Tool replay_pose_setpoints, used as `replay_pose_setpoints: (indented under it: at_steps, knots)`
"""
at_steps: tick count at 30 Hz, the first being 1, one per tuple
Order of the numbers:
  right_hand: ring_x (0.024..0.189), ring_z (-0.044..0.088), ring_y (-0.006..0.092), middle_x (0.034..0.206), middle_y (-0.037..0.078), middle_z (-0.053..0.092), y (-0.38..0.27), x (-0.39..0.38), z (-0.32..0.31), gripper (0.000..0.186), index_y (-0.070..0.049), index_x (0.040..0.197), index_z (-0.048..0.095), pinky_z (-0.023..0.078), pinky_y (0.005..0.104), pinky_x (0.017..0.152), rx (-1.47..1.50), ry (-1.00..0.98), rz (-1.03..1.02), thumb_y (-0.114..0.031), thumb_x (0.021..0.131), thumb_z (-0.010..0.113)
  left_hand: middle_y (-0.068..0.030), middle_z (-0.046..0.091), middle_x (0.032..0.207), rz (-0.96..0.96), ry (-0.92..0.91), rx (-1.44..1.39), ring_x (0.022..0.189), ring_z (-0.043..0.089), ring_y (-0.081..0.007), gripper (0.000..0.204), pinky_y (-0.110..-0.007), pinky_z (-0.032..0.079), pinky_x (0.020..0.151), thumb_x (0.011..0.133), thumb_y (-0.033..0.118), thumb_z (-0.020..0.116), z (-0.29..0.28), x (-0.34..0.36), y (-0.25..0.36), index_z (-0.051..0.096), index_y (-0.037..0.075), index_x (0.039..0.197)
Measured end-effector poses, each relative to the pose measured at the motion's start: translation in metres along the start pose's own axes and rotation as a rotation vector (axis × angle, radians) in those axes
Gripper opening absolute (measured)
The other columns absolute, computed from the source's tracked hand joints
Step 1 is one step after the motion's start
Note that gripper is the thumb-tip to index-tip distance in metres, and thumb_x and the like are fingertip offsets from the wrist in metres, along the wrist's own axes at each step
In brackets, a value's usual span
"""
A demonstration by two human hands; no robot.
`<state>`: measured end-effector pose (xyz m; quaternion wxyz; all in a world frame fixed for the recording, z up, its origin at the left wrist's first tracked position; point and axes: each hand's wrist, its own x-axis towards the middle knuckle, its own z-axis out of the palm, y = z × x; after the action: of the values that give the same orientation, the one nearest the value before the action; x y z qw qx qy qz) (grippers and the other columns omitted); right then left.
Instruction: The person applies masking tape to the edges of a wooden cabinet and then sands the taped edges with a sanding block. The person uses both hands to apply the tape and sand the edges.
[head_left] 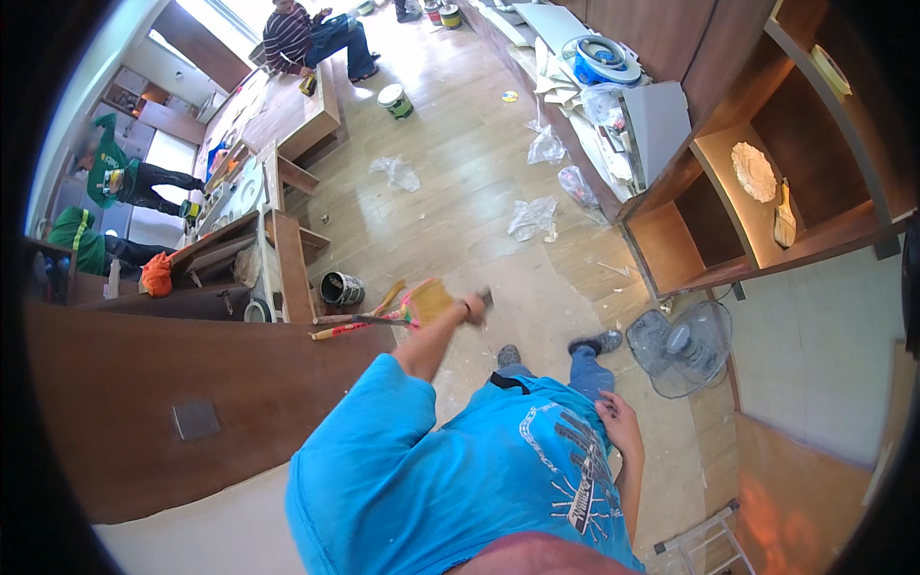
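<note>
My left hand (476,310) reaches out over the floor, smeared by motion, with a dark band at its wrist. A small dark grey thing, too blurred to name, shows at its fingers. Beside it is a yellow broom head (430,302) with pink binding, its handle slanting left. Close by, a dark open bucket (343,288) stands against the wooden cabinet. My right hand (621,422) rests at the side of my blue shirt (412,470), fingers loosely bent and apart, touching cloth near my jeans; nothing shows in it.
At right stand a fan (678,347) and a wooden shelf unit (738,225) holding a brush (785,218). A metal ladder (704,546) is at lower right. Crumpled plastic (530,218) and a paint bucket (395,102) lie along the floor. Several people (305,43) are at the far left.
</note>
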<state>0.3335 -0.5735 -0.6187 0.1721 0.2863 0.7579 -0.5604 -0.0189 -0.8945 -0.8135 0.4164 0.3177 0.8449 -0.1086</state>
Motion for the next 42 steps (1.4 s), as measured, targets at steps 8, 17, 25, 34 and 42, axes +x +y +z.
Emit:
replay_pose_setpoints:
  at_steps: [8, 17, 25, 34, 42]
  knots:
    - [0.106, 0.068, 0.0196, 0.12, 0.013, 0.072, 0.043, 0.047, -0.138, 0.043, -0.001, 0.14, 0.057, 0.053, 0.0336, 0.097, 0.204, 0.056, 0.003, -0.019, 0.102, 0.065, -0.0222, 0.067, 0.122, -0.559, 1.443, 0.27, 0.112, 0.063, -0.0402, 0.037, -0.048, 0.05, 0.1, 0.092, 0.012, 0.056, -0.527, -0.255, -0.191, 0.064, 0.005, 0.127]
    - [0.102, 0.072, 0.0212, 0.115, 0.013, 0.074, -0.034, 0.078, -0.256, 0.037, -0.005, 0.132, 0.063, 0.057, 0.0358, 0.089, 0.122, 0.535, -0.296, -0.024, 0.1, 0.069, -0.014, 0.056, 0.146, 0.652, 1.156, -1.073, 0.132, 0.059, -0.0271, 0.048, -0.038, 0.051, 0.105, 0.11, 0.02, 0.048, -0.485, -0.236, 0.039, 0.043, 0.002, 0.153]
    - [0.089, 0.07, 0.0152, 0.1, 0.006, 0.077, -0.177, -0.019, -0.358, 0.026, -0.002, 0.118, 0.071, 0.055, 0.0317, 0.084, -0.168, 1.125, -0.548, -0.019, 0.097, 0.072, -0.015, 0.054, 0.147, 1.221, 0.643, -1.181, 0.129, 0.062, -0.0308, 0.047, -0.041, 0.057, 0.1, 0.11, 0.01, 0.045, -0.548, -0.134, 0.298, 0.038, 0.002, 0.156]
    - [0.105, 0.068, 0.0219, 0.125, 0.014, 0.067, -0.32, 0.038, -0.449, 0.075, -0.001, 0.146, 0.047, 0.056, 0.0338, 0.085, -0.548, 1.829, -0.456, -0.034, 0.088, 0.081, -0.0104, 0.061, 0.138, 1.365, 0.081, -1.091, 0.121, 0.064, -0.0212, 0.043, -0.035, 0.055, 0.098, 0.11, 0.01, 0.046, -0.533, -0.089, 0.461, 0.042, 0.001, 0.152]
    - [0.102, 0.068, 0.024, 0.12, 0.014, 0.067, -0.349, 0.036, -0.475, 0.087, 0.0, 0.146, 0.043, 0.056, 0.037, 0.086, -0.443, 1.905, -0.19, -0.037, 0.081, 0.087, -0.0129, 0.061, 0.135, 1.4, -0.32, -0.575, 0.114, 0.066, -0.0201, 0.044, -0.034, 0.056, 0.096, 0.11, 0.016, 0.048, -0.483, 0.055, 0.476, 0.044, 0.003, 0.152]
